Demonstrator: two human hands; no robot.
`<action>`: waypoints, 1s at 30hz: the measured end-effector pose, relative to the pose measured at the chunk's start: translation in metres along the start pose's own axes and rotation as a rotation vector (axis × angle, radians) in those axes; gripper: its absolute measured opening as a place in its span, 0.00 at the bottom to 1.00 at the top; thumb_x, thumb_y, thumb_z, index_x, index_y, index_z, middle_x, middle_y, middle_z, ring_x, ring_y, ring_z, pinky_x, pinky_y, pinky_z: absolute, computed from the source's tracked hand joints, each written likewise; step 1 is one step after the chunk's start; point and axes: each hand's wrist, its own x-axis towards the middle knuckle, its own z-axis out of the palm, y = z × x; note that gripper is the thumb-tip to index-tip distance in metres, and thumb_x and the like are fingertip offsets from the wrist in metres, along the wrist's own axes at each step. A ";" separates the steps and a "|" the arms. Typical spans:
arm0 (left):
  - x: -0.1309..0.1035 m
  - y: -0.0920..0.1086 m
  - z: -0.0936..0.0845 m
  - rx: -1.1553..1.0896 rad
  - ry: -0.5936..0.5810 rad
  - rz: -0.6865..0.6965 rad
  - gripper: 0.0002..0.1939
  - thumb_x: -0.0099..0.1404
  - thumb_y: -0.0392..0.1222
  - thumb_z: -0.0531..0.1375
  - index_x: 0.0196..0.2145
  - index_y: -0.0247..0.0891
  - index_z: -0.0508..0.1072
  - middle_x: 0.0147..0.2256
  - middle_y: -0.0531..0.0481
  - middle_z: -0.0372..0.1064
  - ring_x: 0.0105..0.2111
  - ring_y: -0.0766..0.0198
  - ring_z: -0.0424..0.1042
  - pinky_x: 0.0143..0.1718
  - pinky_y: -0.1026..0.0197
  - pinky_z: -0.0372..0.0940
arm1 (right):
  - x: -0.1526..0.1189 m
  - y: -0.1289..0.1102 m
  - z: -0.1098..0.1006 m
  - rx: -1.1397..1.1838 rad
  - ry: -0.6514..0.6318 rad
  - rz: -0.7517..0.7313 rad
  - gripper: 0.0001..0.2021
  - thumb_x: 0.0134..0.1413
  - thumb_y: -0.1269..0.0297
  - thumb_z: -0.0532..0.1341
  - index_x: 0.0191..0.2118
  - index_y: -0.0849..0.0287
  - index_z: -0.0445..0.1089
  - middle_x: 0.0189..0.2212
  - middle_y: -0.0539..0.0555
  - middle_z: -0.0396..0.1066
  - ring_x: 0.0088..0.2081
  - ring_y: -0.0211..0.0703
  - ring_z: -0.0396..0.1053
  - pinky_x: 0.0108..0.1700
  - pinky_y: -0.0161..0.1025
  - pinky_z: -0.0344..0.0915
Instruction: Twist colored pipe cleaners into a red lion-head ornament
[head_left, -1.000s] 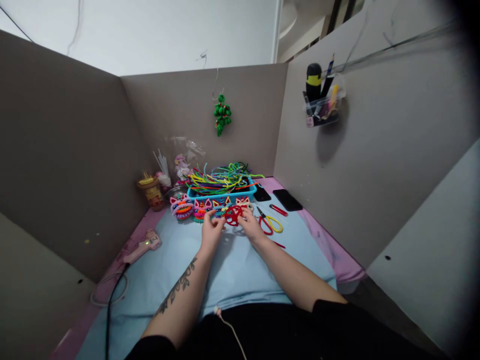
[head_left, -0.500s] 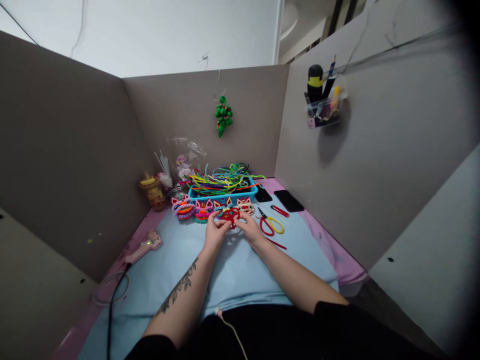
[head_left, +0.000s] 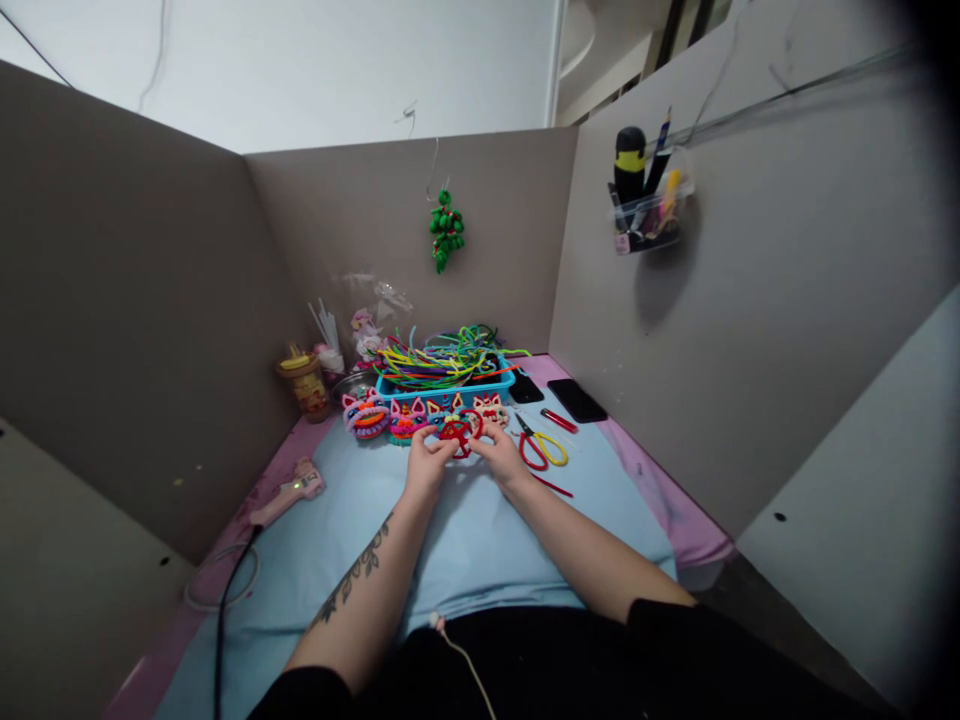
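Between my two hands is a red pipe-cleaner piece (head_left: 454, 432), bent into loops, held up above the blue cloth. My left hand (head_left: 429, 462) pinches its left side with thumb and fingers. On the other side, my right hand (head_left: 498, 456) grips a red loop that stands up at the right. Just behind are several finished pipe-cleaner animal heads, among them a purple and orange one (head_left: 367, 415), a pink one (head_left: 407, 422) and a cream one (head_left: 490, 410). The lower parts of the nearest ones are hidden by my hands and the red piece.
A blue basket (head_left: 397, 392) of colourful pipe cleaners stands at the back. To the right lie scissors (head_left: 541, 447), a red cutter (head_left: 559, 421), a loose red pipe cleaner (head_left: 553, 486) and a phone (head_left: 577, 400). At left are a pink glue gun (head_left: 292, 490) and a drink cup (head_left: 306, 385).
The red piece has opened out slightly, its right loop now standing apart from the rest. My left hand has shifted a little to the left; my right hand stays nearly in place.
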 end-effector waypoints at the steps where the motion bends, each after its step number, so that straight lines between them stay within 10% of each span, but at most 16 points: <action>1: 0.000 0.000 0.000 0.011 -0.008 0.029 0.31 0.44 0.45 0.68 0.43 0.36 0.58 0.23 0.54 0.70 0.21 0.67 0.69 0.25 0.66 0.59 | 0.000 0.000 0.000 -0.008 0.001 -0.005 0.09 0.39 0.58 0.63 0.26 0.57 0.68 0.36 0.52 0.69 0.45 0.48 0.63 0.52 0.46 0.55; 30: -0.007 0.005 0.003 0.064 -0.162 0.150 0.31 0.46 0.42 0.66 0.46 0.38 0.57 0.19 0.60 0.64 0.21 0.69 0.67 0.27 0.66 0.60 | 0.000 -0.002 0.001 0.017 -0.115 -0.001 0.09 0.42 0.57 0.61 0.27 0.57 0.74 0.45 0.55 0.67 0.52 0.50 0.59 0.57 0.48 0.50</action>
